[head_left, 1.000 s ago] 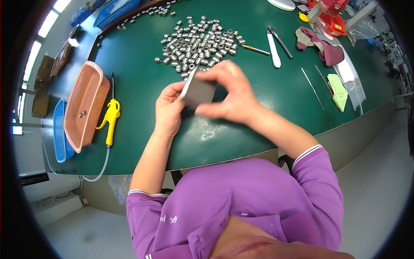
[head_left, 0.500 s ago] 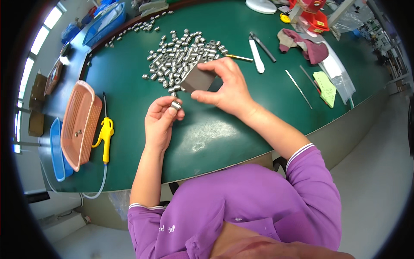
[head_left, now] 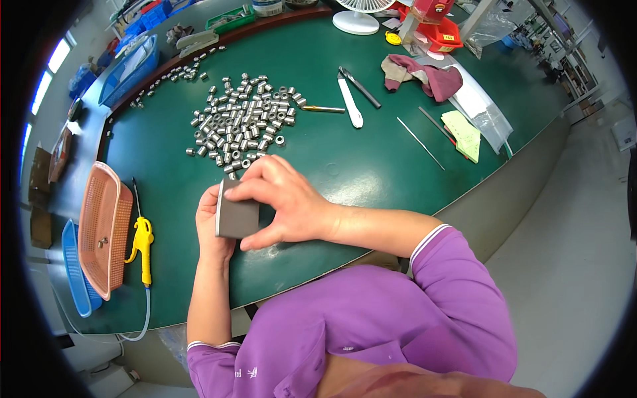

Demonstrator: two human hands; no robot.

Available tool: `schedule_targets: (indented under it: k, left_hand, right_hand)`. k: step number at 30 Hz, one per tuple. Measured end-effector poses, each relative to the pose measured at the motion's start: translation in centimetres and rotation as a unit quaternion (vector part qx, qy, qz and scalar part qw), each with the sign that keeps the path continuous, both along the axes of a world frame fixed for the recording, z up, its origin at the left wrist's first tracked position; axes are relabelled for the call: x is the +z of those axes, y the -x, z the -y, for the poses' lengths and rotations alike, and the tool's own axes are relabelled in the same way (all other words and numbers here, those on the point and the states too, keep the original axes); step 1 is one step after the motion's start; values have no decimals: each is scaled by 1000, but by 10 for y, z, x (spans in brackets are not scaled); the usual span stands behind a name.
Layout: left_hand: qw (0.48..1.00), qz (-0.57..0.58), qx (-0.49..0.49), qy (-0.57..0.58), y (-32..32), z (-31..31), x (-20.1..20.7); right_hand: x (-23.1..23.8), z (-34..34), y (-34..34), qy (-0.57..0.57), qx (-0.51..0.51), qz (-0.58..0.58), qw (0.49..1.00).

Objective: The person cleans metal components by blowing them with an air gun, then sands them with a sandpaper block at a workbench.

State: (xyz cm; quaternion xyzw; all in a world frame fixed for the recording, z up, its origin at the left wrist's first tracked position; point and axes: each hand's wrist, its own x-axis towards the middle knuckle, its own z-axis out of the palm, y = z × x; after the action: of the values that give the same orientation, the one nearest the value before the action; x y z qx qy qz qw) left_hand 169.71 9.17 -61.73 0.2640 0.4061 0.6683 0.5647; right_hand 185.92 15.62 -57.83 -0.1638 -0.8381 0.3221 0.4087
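Note:
My right hand (head_left: 295, 202) grips a dark grey rectangular block (head_left: 239, 217) with a paler edge, thumb on its near side and fingers over the far end. Close behind the block is my left hand (head_left: 208, 229), its fingertips mostly covered. The small metal bushing seen in it a moment ago is hidden now; the hand keeps its closed shape. Beyond both hands lies a loose pile of shiny metal bushings (head_left: 242, 123), the nearest of them almost at my fingers.
To the left are a pink basket (head_left: 105, 232) with a few small parts, a blue basket (head_left: 78, 272) and a yellow air gun (head_left: 142, 249) with its hose. A drill bit (head_left: 323, 109), a white-handled tool (head_left: 350, 103), a rag (head_left: 424, 76) and green paper (head_left: 462, 136) lie to the right.
The block has come down and left in my right hand, over the fingers of my left hand, covering the bushing. The whole view has shifted a little.

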Motion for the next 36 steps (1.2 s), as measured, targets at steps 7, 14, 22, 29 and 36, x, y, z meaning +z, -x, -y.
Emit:
schedule_targets:
  k: [7, 14, 22, 29, 36]
  left_hand:
    - [997, -24, -8, -69, 2, -1, 0]
    - [996, -86, 23, 3, 1, 0, -5]
    - [996, -69, -11, -58, 0, 1, 2]
    - [999, -26, -22, -16, 4, 0, -3]
    - [987, 126, -58, -83, 9, -3, 2]
  right_hand:
    - [-15, -41, -9, 73, -146, -19, 986]
    - [-7, -10, -1, 18, -54, 29, 998]
    - [-16, -50, -13, 13, -176, 35, 984]
    - [-3, -8, 4, -71, 8, 13, 997]
    - [-9, -43, -11, 38, -175, 25, 983]
